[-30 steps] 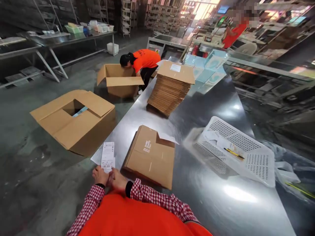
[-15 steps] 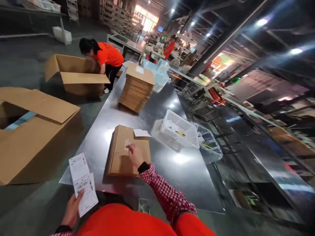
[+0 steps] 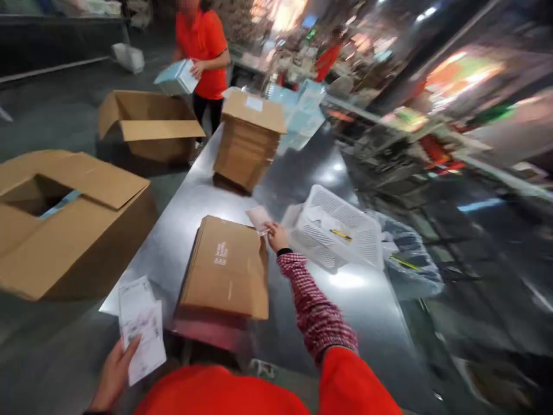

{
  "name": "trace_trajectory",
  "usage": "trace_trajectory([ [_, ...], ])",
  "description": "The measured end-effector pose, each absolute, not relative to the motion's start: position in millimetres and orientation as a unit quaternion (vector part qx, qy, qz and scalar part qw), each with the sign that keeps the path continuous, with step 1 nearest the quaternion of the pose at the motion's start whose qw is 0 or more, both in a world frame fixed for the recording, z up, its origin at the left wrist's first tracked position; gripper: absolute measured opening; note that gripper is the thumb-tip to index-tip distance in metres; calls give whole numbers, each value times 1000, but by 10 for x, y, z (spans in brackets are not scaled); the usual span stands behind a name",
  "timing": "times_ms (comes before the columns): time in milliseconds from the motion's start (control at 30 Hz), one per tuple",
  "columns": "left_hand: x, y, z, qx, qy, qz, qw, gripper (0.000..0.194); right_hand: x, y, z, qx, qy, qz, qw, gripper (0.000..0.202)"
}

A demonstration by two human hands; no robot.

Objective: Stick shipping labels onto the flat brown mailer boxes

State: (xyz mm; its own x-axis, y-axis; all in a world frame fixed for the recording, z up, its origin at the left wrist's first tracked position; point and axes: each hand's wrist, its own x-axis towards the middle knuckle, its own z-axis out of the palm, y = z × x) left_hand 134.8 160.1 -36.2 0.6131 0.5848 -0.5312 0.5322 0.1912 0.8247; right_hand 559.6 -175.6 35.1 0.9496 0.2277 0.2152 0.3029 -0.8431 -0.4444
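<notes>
My left hand [image 3: 114, 369] grips printed label sheets [image 3: 141, 331] between thumb and fingers, beside the near left corner of the metal table. With fingers pinched, my right hand [image 3: 276, 235] holds a small pale slip [image 3: 258, 219] just past the right back corner of a short stack of flat brown cartons [image 3: 224, 268]. White print shows on the top carton. Right of this hand is a white perforated basket [image 3: 341, 230] with a yellow cutter [image 3: 341, 234] in it.
A tall carton stack [image 3: 248, 138] stands farther back on the metal table [image 3: 315, 323], before light blue boxes [image 3: 302, 109]. Open cartons [image 3: 99, 236] [image 3: 159, 135] sit on the left. A person in orange [image 3: 211, 52] holds a blue box [image 3: 178, 78]. A lined bin [image 3: 410, 265] is at right.
My right hand has moved from the carton top to the right and away from me, now holding the slip that lay at the back of the stack. The person has straightened up with a blue box.
</notes>
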Motion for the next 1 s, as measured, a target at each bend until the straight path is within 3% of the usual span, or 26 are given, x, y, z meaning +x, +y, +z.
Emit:
trace_trajectory([
  [133,1444,1438,-110,642,415,25,645,69,5849,-1891,113,-931,-142,-58,332,41],
  [367,1455,1176,229,738,361,32,569,57,5992,-2063,-42,-892,-141,-70,424,39],
  [767,1423,811,618,816,283,67,500,47,5974,-2056,-85,-861,-152,-71,479,42],
  [1000,1495,697,795,823,238,98,506,55,5980,-2018,-49,-857,-146,-68,489,43],
])
